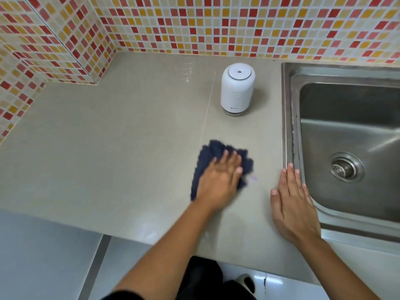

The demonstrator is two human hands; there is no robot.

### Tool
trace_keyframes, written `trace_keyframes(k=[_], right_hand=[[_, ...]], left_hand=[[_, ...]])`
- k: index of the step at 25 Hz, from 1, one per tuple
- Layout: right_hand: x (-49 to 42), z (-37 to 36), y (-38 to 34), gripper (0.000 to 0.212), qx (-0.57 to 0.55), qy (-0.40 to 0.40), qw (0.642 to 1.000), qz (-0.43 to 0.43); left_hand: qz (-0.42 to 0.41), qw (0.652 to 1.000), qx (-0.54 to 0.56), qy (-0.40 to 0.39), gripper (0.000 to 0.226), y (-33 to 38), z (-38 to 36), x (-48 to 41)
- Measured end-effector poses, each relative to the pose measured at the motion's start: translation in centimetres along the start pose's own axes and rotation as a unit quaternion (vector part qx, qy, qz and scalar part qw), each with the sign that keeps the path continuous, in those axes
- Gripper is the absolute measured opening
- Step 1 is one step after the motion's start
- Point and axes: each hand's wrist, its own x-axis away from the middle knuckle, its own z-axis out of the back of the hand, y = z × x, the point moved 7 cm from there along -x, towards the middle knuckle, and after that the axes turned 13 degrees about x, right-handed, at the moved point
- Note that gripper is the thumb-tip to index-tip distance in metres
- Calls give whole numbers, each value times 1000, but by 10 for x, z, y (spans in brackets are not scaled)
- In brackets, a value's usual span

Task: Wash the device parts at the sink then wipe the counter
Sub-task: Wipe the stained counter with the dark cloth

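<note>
Stretched forward, left hand [218, 180] with fingers straight, pressing a crumpled dark blue cloth [207, 152] onto the smooth grey counter [129, 148]; right hand [292, 208] flat, relaxed, holding nothing, beside the stainless steel sink [287, 105] rim. Upright beyond both hands, well apart: white cylindrical plastic device [237, 89]

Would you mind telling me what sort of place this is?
Most likely a kitchen: a steel sink set in a grey counter, mosaic wall tiles behind, and a left hand pressing a cloth on the counter.
</note>
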Motion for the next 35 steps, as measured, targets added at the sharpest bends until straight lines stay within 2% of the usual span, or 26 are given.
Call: trace_keyframes(k=[2,4,6,8,10,11,13,16,18,19,21,23,25,26,27,29,31,32,35], right_hand=[[0,-2,2,68,-38,-18,999,8],[1,-2,5,69,-71,-22,997,13],[1,-2,5,71,-82,-18,996,14],[1,0,5,72,-85,-9,996,17],[0,3,5,73,-99,0,995,20],[1,3,6,73,-118,6,993,21],[0,3,9,73,-193,6,981,9],[0,2,17,70,-333,-27,942,-19],[2,1,20,65,-382,-67,922,-20],[3,0,19,59,-396,-92,913,-20],[6,-1,18,55,-400,-118,909,-14],[2,1,17,62,-388,-107,915,-16],[0,1,17,66,-383,-105,917,-25],[0,-1,16,65,-390,-110,914,-34],[1,-3,16,63,-398,-114,909,-44],[3,-3,17,63,-398,-123,907,-55],[5,-1,17,62,-391,-128,910,-51],[6,1,17,61,-386,-127,913,-43],[7,5,13,52,-360,-114,926,-5]], left_hand=[[-54,997,-37,-36,59,18,-19,59],[-59,995,-67,-39,53,9,-14,100],[-28,996,-88,21,52,-12,5,98],[46,993,-73,77,54,-21,19,62],[110,989,-29,94,56,-15,16,17],[115,990,-7,80,57,-6,6,-2],[47,998,12,47,56,28,-15,-19],[-127,990,-60,-9,52,68,-43,49],[-145,987,-58,-46,49,52,-35,111],[-142,987,-57,-37,47,34,-22,125],[-99,994,-52,15,50,-3,3,122],[6,996,-45,75,57,-25,23,81],[84,989,-18,117,60,-7,10,48],[66,992,-19,105,57,14,-5,48],[-13,995,-44,85,52,38,-24,58],[-171,981,-94,8,46,60,-49,110],[-209,972,-96,-45,46,35,-31,145],[-196,976,-94,-33,46,12,-16,150],[-57,997,-37,39,57,-35,25,126]])
